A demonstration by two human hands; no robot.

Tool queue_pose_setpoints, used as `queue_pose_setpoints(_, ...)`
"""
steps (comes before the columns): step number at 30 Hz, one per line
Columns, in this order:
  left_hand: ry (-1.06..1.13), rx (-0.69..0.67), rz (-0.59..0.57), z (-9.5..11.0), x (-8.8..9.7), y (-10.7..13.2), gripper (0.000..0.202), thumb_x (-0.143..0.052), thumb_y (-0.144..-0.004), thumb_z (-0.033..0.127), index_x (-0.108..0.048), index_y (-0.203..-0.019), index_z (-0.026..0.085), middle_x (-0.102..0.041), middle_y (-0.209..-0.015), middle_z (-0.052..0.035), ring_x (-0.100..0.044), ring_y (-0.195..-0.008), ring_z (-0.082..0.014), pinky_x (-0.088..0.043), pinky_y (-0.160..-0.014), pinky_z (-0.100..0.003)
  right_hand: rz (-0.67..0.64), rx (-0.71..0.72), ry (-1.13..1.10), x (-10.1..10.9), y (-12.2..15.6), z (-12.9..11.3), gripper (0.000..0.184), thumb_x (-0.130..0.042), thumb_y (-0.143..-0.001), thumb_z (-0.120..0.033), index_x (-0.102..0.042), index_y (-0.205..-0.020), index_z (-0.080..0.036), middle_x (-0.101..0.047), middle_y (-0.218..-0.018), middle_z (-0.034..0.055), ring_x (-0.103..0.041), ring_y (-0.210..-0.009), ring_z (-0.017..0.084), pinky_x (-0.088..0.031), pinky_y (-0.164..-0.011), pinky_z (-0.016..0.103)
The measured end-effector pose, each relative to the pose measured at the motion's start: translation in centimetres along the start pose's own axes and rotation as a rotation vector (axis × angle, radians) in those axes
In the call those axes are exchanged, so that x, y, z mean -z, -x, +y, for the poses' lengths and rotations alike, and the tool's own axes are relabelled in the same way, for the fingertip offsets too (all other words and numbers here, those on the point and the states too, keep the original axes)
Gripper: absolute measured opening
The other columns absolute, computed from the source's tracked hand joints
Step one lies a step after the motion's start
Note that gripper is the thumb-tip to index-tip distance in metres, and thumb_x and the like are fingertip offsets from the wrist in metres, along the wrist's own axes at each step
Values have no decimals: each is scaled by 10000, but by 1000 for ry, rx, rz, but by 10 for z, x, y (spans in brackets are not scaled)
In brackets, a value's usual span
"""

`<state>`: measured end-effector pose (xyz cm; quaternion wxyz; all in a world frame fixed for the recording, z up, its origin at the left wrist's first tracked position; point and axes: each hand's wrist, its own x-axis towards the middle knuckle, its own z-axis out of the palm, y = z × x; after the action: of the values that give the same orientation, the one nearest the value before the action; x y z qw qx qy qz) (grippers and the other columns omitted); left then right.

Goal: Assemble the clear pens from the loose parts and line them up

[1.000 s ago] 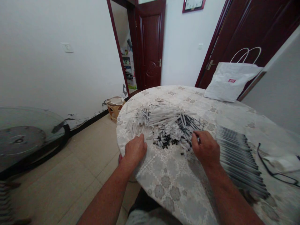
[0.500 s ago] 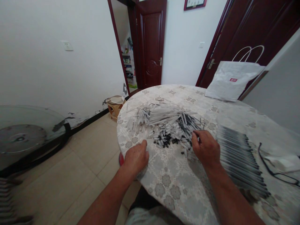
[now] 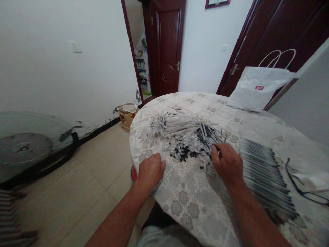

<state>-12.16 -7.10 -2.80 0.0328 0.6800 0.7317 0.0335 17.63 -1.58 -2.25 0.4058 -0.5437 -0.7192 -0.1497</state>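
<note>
A loose heap of white pen barrels, thin dark refills and small black-tipped pieces lies on the tablecloth. My left hand rests at the table's near left edge, fingers curled closed; what they hold, if anything, is hidden. At the heap's right edge my right hand is closed with thumb and forefinger together. Whatever it pinches is too small to make out. Just right of that hand, several pens lie side by side in a neat row, their dark ends towards the right.
The round table has a patterned cloth. A white paper bag stands at the back right. Glasses and a crumpled white paper lie at the right. A stool stands beyond the left edge, a glass-topped table far left.
The whole view has shifted slightly as the head moved. Both hands keep nearly the same places and closed poses beside the heap.
</note>
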Motion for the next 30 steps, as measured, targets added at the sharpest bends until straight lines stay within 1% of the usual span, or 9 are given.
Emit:
queue_pose_setpoints(3,-21,35,9,-2,-2,0,303,-418,-1004,359,-639,-998,152,-722,-980,-161,-710,-913,-315,-485,-777,-391,10,9,-7,1,0,0,149,-572,-982,-284,-685,-1009,-191,-702,-911,62,-638,-819,194,-463,-766,296)
queue_pose_setpoints(5,-21,53,8,-4,0,2,309,-410,-1006,346,-646,-995,147,-727,-970,-164,-714,-913,-311,-488,-786,-389,20,16,-15,1,-1,-1,150,-572,-981,-286,-686,-1007,-193,-703,-902,60,-638,-817,194,-464,-761,295)
queue_pose_setpoints(11,-14,43,-21,-7,4,2,361,-446,-998,441,-666,-1014,155,-730,-986,-168,-712,-940,-316,-492,-795,-388,15,35,-28,1,-1,-2,148,-568,-979,-283,-684,-1011,-197,-711,-919,68,-648,-844,204,-474,-784,303)
queue_pose_setpoints(15,-19,66,-6,-3,1,-3,342,-435,-993,381,-678,-998,140,-730,-976,-186,-716,-922,-324,-493,-786,-398,15,35,-52,2,0,-2,148,-565,-980,-277,-683,-1026,-199,-711,-937,70,-653,-881,207,-481,-817,305)
queue_pose_setpoints(19,28,99,-6,-7,3,-4,324,-453,-978,379,-679,-962,148,-737,-949,-177,-711,-913,-306,-483,-787,-375,12,19,-71,2,0,-3,150,-564,-977,-281,-685,-1018,-203,-701,-909,64,-639,-831,199,-480,-797,308)
queue_pose_setpoints(22,215,142,-4,-15,11,-1,259,-511,-946,388,-661,-886,187,-732,-875,-116,-696,-874,-259,-474,-774,-333,25,3,-112,3,-2,-5,160,-553,-982,-286,-685,-1016,-202,-702,-914,69,-645,-853,205,-485,-814,313)
queue_pose_setpoints(25,540,116,-26,-20,20,1,266,-524,-929,425,-617,-803,211,-683,-756,-45,-660,-753,-204,-474,-702,-294,35,-54,-189,5,-3,-8,197,-513,-1002,-303,-682,-1008,-201,-705,-928,75,-654,-901,218,-488,-848,331)
queue_pose_setpoints(27,824,64,-104,-17,25,-1,319,-512,-930,480,-582,-774,211,-618,-659,-9,-608,-627,-169,-465,-618,-271,36,-138,-251,4,-2,-10,230,-495,-1010,-330,-685,-1004,-200,-706,-931,74,-655,-894,221,-489,-825,335)
queue_pose_setpoints(30,1301,-4,-252,0,27,-12,354,-546,-905,535,-530,-769,209,-541,-598,33,-502,-488,-117,-435,-504,-238,22,-316,-375,0,2,-12,284,-479,-1016,-397,-686,-993,-203,-695,-849,46,-634,-778,202,-478,-722,318)
